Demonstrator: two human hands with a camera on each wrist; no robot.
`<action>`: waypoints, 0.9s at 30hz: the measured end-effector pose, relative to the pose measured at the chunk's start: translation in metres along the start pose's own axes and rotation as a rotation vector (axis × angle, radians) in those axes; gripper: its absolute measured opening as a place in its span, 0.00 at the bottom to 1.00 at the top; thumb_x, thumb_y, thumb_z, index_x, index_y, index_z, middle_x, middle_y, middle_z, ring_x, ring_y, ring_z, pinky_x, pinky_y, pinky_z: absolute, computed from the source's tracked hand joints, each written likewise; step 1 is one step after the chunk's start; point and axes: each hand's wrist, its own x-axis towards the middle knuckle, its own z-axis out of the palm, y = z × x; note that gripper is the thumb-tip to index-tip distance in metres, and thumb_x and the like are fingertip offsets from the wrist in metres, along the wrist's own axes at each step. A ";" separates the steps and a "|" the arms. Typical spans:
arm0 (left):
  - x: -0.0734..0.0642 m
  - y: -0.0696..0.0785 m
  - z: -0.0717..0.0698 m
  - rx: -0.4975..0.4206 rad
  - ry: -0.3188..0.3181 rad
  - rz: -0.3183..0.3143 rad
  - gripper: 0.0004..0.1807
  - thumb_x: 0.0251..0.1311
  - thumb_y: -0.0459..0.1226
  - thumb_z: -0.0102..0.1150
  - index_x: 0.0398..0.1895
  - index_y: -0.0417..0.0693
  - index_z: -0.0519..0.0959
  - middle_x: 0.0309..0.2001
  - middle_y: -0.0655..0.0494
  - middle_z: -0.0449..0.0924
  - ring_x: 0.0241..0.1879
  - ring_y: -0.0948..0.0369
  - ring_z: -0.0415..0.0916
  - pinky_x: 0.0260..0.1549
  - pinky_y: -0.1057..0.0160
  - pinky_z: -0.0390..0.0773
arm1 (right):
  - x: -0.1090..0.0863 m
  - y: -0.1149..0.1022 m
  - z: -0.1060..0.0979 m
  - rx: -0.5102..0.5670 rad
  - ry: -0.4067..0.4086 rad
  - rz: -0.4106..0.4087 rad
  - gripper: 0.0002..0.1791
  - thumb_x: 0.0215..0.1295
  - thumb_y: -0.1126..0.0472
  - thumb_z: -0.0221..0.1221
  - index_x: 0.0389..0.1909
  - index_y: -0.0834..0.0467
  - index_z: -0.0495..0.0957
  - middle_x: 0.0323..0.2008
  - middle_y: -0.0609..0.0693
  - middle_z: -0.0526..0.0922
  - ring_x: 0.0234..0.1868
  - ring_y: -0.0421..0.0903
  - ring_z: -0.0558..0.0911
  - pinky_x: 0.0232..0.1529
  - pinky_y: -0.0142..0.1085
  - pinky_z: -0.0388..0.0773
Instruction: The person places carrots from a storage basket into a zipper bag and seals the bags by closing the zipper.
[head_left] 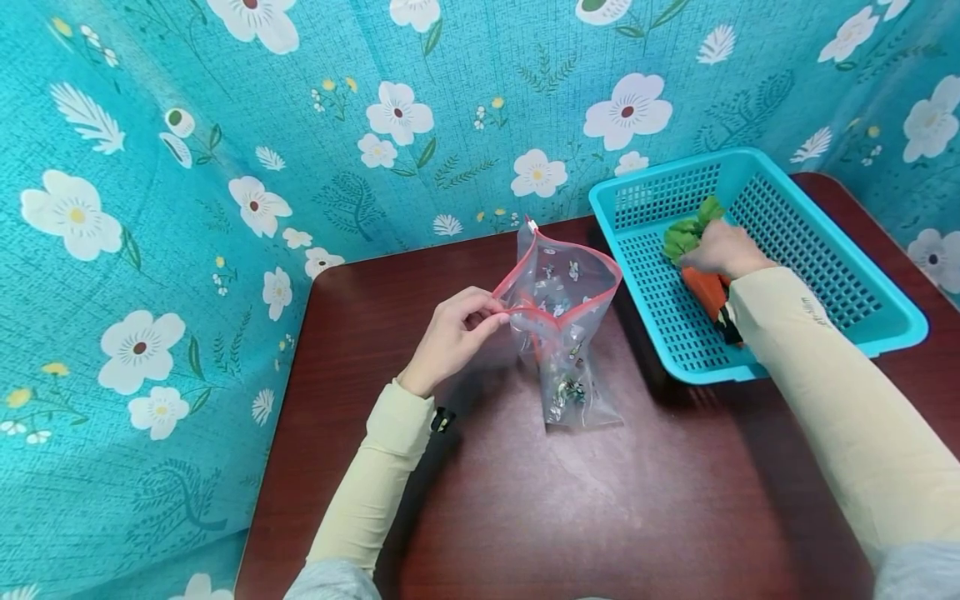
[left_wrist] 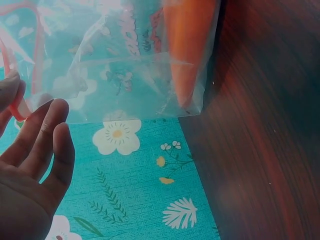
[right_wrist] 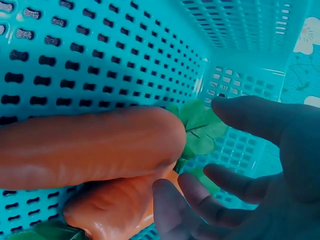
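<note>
My left hand (head_left: 455,335) pinches the red-edged rim of a clear zip bag (head_left: 588,346) between thumb and fingers. The bag's mouth gapes, and a carrot (left_wrist: 187,45) shows through its plastic in the left wrist view. Inside the turquoise basket (head_left: 651,335), my right hand (head_left: 726,250) reaches over orange carrots (head_left: 703,290) with green leaves (head_left: 681,237). The right wrist view has its fingers spread beside the leafy end of a large carrot (right_wrist: 95,145), with a gap between them. A second carrot (right_wrist: 112,205) lies partly beneath that one.
Bag and basket both stand on a dark reddish-brown table (head_left: 555,517), the basket at the right and the bag left of it. A turquoise flowered cloth (head_left: 450,108) hangs behind the table and along its left side.
</note>
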 end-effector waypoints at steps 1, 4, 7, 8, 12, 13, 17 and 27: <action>0.000 0.000 0.000 0.003 -0.002 -0.001 0.07 0.58 0.39 0.66 0.37 0.47 0.83 0.39 0.56 0.80 0.30 0.63 0.71 0.30 0.66 0.76 | 0.000 -0.001 0.001 -0.005 0.006 0.003 0.23 0.64 0.52 0.56 0.40 0.72 0.71 0.38 0.69 0.74 0.36 0.61 0.73 0.31 0.49 0.73; 0.000 0.000 -0.001 0.011 -0.003 -0.006 0.07 0.58 0.39 0.66 0.37 0.47 0.83 0.39 0.57 0.80 0.30 0.64 0.71 0.30 0.68 0.76 | 0.002 -0.001 0.004 -0.025 0.014 0.000 0.23 0.63 0.52 0.58 0.39 0.72 0.72 0.38 0.69 0.75 0.36 0.61 0.74 0.30 0.49 0.74; -0.001 0.000 -0.001 0.010 -0.002 -0.012 0.07 0.58 0.39 0.66 0.37 0.47 0.83 0.39 0.57 0.80 0.30 0.64 0.71 0.30 0.68 0.76 | 0.004 0.001 0.006 -0.061 0.008 -0.010 0.23 0.61 0.53 0.58 0.38 0.73 0.73 0.38 0.71 0.75 0.37 0.63 0.75 0.32 0.51 0.75; -0.001 -0.001 -0.001 0.009 -0.001 -0.014 0.07 0.58 0.40 0.66 0.37 0.47 0.83 0.39 0.57 0.80 0.30 0.64 0.71 0.30 0.68 0.76 | 0.005 0.001 0.006 -0.073 0.000 -0.013 0.24 0.61 0.53 0.58 0.39 0.75 0.72 0.39 0.72 0.75 0.39 0.65 0.75 0.35 0.52 0.75; -0.002 -0.002 -0.001 0.009 0.003 -0.020 0.07 0.58 0.40 0.66 0.37 0.48 0.83 0.39 0.57 0.80 0.31 0.63 0.71 0.30 0.67 0.76 | 0.006 0.004 0.007 -0.112 -0.040 0.004 0.31 0.62 0.51 0.58 0.48 0.78 0.69 0.49 0.77 0.70 0.48 0.71 0.73 0.45 0.59 0.73; -0.002 -0.002 -0.001 0.011 0.003 -0.022 0.07 0.58 0.40 0.66 0.37 0.48 0.83 0.39 0.57 0.80 0.31 0.64 0.71 0.30 0.67 0.77 | 0.007 0.005 0.007 -0.120 -0.052 0.012 0.33 0.63 0.51 0.57 0.50 0.79 0.67 0.51 0.78 0.69 0.50 0.72 0.71 0.47 0.60 0.73; -0.003 -0.001 -0.001 0.012 0.002 -0.029 0.07 0.58 0.40 0.66 0.37 0.48 0.83 0.40 0.58 0.80 0.31 0.64 0.71 0.30 0.67 0.77 | 0.008 0.003 0.010 -0.119 -0.062 0.037 0.29 0.63 0.51 0.57 0.48 0.76 0.70 0.46 0.74 0.73 0.43 0.66 0.74 0.38 0.53 0.75; -0.004 -0.002 -0.001 0.015 0.004 -0.044 0.07 0.58 0.41 0.67 0.37 0.49 0.83 0.40 0.58 0.80 0.31 0.63 0.71 0.30 0.61 0.78 | 0.007 -0.004 0.016 -0.065 -0.106 0.051 0.38 0.62 0.57 0.57 0.63 0.79 0.57 0.56 0.78 0.66 0.43 0.62 0.71 0.38 0.50 0.74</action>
